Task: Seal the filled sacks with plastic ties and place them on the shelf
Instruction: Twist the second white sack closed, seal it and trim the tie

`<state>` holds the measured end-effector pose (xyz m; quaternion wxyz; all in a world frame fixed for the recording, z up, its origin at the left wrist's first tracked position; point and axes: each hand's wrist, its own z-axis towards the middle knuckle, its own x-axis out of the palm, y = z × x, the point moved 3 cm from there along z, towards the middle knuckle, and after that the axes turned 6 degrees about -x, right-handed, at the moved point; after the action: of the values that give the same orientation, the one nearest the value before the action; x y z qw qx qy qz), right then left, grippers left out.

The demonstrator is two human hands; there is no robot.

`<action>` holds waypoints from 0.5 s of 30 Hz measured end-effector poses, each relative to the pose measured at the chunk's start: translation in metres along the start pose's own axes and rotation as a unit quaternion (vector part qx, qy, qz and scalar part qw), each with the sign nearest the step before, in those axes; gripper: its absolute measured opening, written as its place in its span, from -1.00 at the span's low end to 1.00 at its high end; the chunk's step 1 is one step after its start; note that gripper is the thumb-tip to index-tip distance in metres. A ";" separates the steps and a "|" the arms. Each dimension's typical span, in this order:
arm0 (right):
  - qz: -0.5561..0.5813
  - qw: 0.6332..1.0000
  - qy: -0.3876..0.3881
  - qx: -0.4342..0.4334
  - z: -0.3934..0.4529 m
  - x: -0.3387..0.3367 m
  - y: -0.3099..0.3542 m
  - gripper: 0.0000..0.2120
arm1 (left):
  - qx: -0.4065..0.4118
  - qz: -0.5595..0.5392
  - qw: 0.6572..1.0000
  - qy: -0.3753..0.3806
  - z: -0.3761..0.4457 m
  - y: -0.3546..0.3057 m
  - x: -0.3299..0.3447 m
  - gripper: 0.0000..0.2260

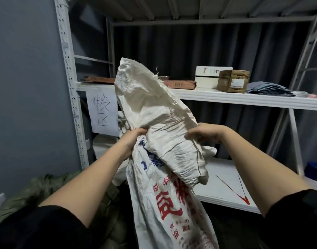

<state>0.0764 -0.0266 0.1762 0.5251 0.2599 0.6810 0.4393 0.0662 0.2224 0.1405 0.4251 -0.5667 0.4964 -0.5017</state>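
Observation:
A white woven sack (165, 186) with red and blue print stands in front of me, its loose top gathered and sticking up. My left hand (131, 139) grips the bunched neck on its left side. On the right side of the neck, my right hand (204, 134) holds the fabric, with fingers curled into the folds. Two red plastic ties (242, 192) lie on the lower white shelf board (224, 169) to the right of the sack. Whether the neck has a tie around it is hidden by the folds.
The white metal rack's upper shelf (244, 98) carries flat brown cartons, a white box (211, 77), a brown box (233, 80) and folded grey cloth (271, 88). A handwritten paper sign (103, 112) hangs at left. An olive-green bag (37, 191) lies at lower left, more white sacks sit behind.

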 end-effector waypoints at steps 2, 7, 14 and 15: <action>0.042 0.999 -0.011 -0.017 0.001 0.000 -0.003 -0.93 | -0.009 -0.014 1.000 0.001 -0.001 -0.002 -0.001 -0.86; -0.041 0.957 -0.243 -0.153 0.006 -0.017 0.023 -0.84 | 0.051 0.076 0.995 -0.025 -0.004 -0.008 0.001 -0.79; -0.321 0.835 -0.378 -0.237 -0.010 -0.019 0.110 -0.85 | 0.043 0.278 0.960 0.010 -0.019 -0.018 0.023 -0.48; -0.383 0.804 -0.387 -0.240 -0.012 -0.016 0.124 -0.82 | 0.041 0.283 0.958 0.015 -0.021 -0.019 0.027 -0.48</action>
<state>0.0565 0.0153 0.2925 0.9162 -0.0079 0.3382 0.2149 0.0478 0.1992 0.1656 0.5650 -0.3779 0.6217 -0.3892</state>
